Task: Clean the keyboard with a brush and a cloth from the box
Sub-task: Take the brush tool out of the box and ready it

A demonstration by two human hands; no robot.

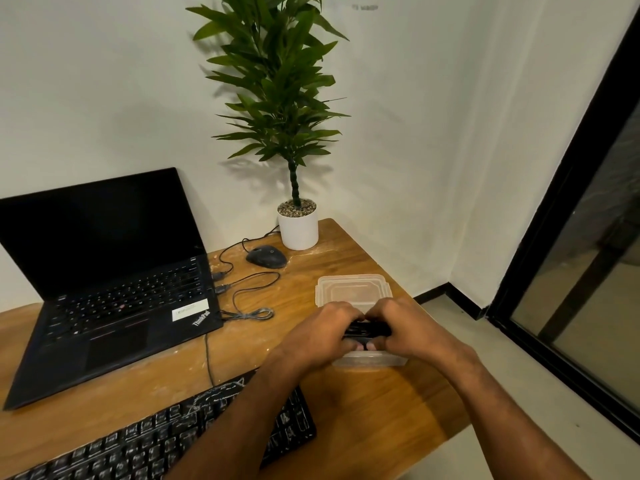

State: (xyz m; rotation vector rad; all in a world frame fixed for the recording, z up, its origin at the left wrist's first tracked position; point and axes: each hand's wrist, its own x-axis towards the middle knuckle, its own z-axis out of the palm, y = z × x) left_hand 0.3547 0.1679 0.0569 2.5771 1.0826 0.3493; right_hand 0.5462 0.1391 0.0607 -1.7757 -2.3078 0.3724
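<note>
Head view: nearest, along the front edge of the wooden bench (381,410), lies the black keyboard (138,441), its keys streaked with pale dust; the left forearm crosses over its right end. Just beyond, toward the right edge, both hands meet over a clear plastic box (372,358). The left hand (320,336) and right hand (412,329) each curl their fingers round a small black object (367,330) held between them; what it is cannot be told. The box's lid (351,289) lies just behind, partly hidden by the hands. To the left an open black laptop (114,282) with a dark screen stands tilted, cables (249,299) looping beside it. Farther back sit a dark mouse (266,257) and a white pot (298,226) with a leafy plant at the far corner, against a white wall (415,133). A dark-framed glass door (571,237) stands at right.
</note>
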